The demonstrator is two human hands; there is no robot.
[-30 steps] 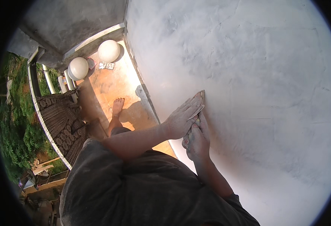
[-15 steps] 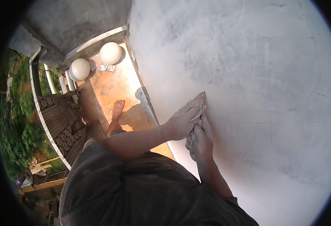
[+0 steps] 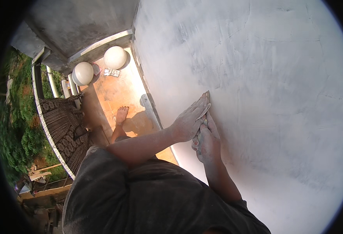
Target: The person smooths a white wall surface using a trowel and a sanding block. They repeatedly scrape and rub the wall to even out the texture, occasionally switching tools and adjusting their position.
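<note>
Both dust-coated hands meet at a pale, smooth plastered wall [image 3: 265, 93]. My left hand [image 3: 188, 124] lies flat with its fingers stretched together, pressing on a thin flat tool [image 3: 205, 111]. The tool's pale edge shows beside the fingers, and a dark corner sticks out past the fingertips; it may be a scraper. Just below, my right hand [image 3: 209, 143] is closed around the tool's lower part, its thumb and a finger pointing up along it. Most of the tool is hidden by the hands, so its exact kind cannot be made out.
My bare foot [image 3: 121, 115] stands on a sunlit orange tiled floor [image 3: 108, 93]. Two round white globes [image 3: 115, 57] and a small packet [image 3: 112, 72] lie near the far corner. Patterned brown cloth [image 3: 64, 132] hangs over the curved balcony railing [image 3: 46, 123], with green plants [image 3: 21, 144] beyond.
Both hands and the tool have shifted slightly up and left along the wall, still pressed together. The grip looks the same.
</note>
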